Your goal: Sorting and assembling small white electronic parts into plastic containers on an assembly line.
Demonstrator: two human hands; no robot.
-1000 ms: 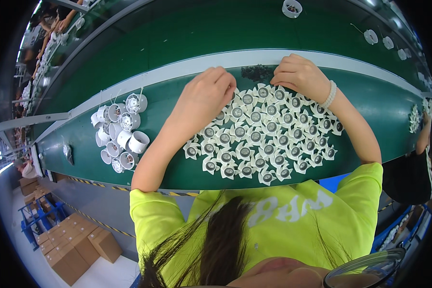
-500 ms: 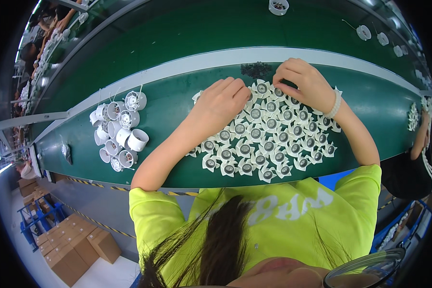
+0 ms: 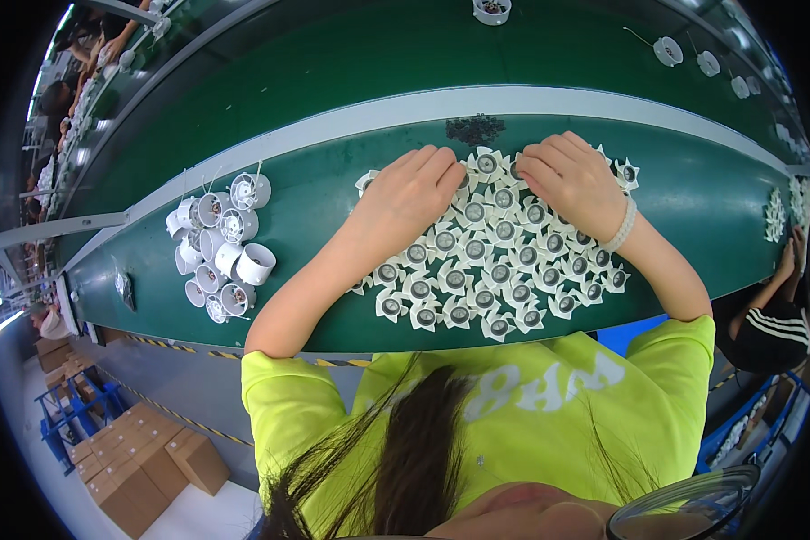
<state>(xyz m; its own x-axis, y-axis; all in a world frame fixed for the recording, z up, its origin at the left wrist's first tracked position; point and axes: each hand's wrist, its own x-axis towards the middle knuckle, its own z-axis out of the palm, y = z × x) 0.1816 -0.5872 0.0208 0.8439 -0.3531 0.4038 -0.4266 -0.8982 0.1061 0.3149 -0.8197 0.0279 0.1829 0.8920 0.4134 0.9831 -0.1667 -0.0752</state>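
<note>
Many white fan impellers (image 3: 499, 273) with grey round hubs lie close together on the green work surface. My left hand (image 3: 414, 191) rests over the upper left of them, fingers bent and pressed together, their tips beside an impeller partly covered by the hand. Across from it, my right hand (image 3: 574, 183) is curled over the upper impellers, its fingertips at the edge of one. Whatever either hand pinches is hidden. Just beyond the hands lies a patch of small black pieces (image 3: 477, 130).
White cylindrical fan housings (image 3: 218, 236) are stacked at left, near a small clear bag (image 3: 124, 288). Past a pale rail (image 3: 369, 115) runs a green belt carrying white housings (image 3: 668, 51). A co-worker's arm (image 3: 787, 261) shows at right. Cardboard boxes (image 3: 144, 459) stand lower left.
My right hand has come down and slightly right, nearer the impellers, with its fingers more curled. My left hand stays about in place. Housings on the far belt have shifted left.
</note>
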